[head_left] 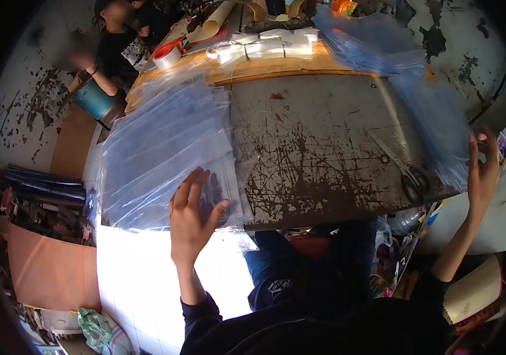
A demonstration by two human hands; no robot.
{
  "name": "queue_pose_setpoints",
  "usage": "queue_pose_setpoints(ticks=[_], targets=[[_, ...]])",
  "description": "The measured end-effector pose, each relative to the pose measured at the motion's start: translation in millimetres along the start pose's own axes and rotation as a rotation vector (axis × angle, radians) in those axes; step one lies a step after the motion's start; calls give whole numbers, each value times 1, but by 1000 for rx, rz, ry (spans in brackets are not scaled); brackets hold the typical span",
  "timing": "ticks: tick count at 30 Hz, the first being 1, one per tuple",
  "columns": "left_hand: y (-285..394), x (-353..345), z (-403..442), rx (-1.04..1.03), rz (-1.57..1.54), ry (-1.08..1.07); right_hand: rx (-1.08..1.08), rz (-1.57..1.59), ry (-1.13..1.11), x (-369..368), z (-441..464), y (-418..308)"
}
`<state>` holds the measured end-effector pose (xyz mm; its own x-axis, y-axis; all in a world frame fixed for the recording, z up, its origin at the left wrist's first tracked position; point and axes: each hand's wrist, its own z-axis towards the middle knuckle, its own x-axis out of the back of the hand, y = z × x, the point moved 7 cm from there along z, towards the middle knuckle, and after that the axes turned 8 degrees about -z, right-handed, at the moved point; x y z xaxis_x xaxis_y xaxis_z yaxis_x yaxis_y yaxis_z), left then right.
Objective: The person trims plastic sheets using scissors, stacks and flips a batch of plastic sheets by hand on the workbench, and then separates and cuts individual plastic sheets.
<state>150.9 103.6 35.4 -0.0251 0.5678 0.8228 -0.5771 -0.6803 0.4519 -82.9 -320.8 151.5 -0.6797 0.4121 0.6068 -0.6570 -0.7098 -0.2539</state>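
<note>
Clear plastic sheets (164, 148) lay in a loosely fanned pile on the left part of the worn, scratched tabletop (306, 148), their near edges reaching the table's front edge. The left hand (193, 207) was palm down over the pile's near right corner, its fingers a little apart and gently bent, the thumb held out to the side; it gripped nothing.

A second spread of bluish plastic sheets (430, 112) ran down the table's right side from the far right corner. The right hand (484, 168) was at its near right edge, fingers raised and partly curled; whether they pinched a sheet could not be told.

Scissors (408, 171) with dark handles lay just beside the right-hand sheets, blades pointing away from the wearer. Across the far end, on a wooden board (253, 74), were a tied bundle of clear plastic (267, 48) and, to its left, a tape roll (167, 56). Beyond the table's far left side was a person in a black T-shirt (124, 53), near a teal container (93, 96).
</note>
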Motion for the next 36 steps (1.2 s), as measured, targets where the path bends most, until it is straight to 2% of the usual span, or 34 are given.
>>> queue_pose_setpoints(ticks=[2, 4, 5, 6, 8, 9, 10, 12, 13, 15, 16, 18, 19, 21, 23, 24, 26, 27, 28, 30, 31, 32, 34, 36], targets=[[-8, 12, 6, 54, -14, 24, 5, 263, -190, -9, -18, -36], [-17, 33, 14, -12, 455, 196, 16, 308, -254, -15, -29, -59], [-18, 38, 19, -100, 579, 249, 27, 352, -306, -20, -34, -64], [-24, 40, 23, -99, 583, 249, 26, 356, -307, -23, -38, -63], [-41, 31, 34, 18, 425, 59, -36, 418, -311, -32, -46, -55], [-34, 31, 36, -54, 501, 146, -34, 414, -302, -33, -48, -51], [-35, 29, 38, -57, 492, 153, -47, 424, -335, -37, -51, -46], [-31, 28, 38, -209, 526, 180, -73, 449, -408, -43, -59, -38], [-30, 28, 41, -208, 521, 188, -86, 491, -424, -44, -63, -37], [-36, 41, 47, -35, 494, 250, -51, 497, -471, -47, -67, -30], [-36, 44, 51, -31, 494, 254, -20, 502, -524, -51, -71, -31], [-40, 64, 57, 3, 139, 445, -22, 517, -522, -50, -74, -33], [-24, 72, 58, -50, 163, 492, -39, 526, -538, -46, -75, -39], [15, 77, 53, -95, -61, 584, -64, 539, -549, -44, -82, -47], [71, 62, 38, -82, -136, 514, -16, 889, -648, -44, -94, -64], [102, 46, 28, -125, -205, 420, -24, 888, -653, -44, -101, -65], [177, -15, -5, -452, -420, -4, -75, 1168, -907, -54, -123, -78], [209, -46, -28, -590, -543, -249, -122, 1144, -888, -60, -125, -73], [228, -66, -46, -659, -621, -383, -116, 1144, -883, -63, -123, -70], [245, -85, -69, -695, -697, -425, -375, 1042, -721, -69, -117, -39], [251, -88, -80, -720, -769, -470, -466, 1022, -711, -67, -114, -33], [231, -75, -65, -632, -663, -356, -479, 1011, -730, -71, -115, -32], [188, -49, -37, -428, -451, -176, -305, 954, -527, -68, -105, -30], [127, -36, -25, -103, -256, 69, -316, 949, -606, -74, -109, -30]])
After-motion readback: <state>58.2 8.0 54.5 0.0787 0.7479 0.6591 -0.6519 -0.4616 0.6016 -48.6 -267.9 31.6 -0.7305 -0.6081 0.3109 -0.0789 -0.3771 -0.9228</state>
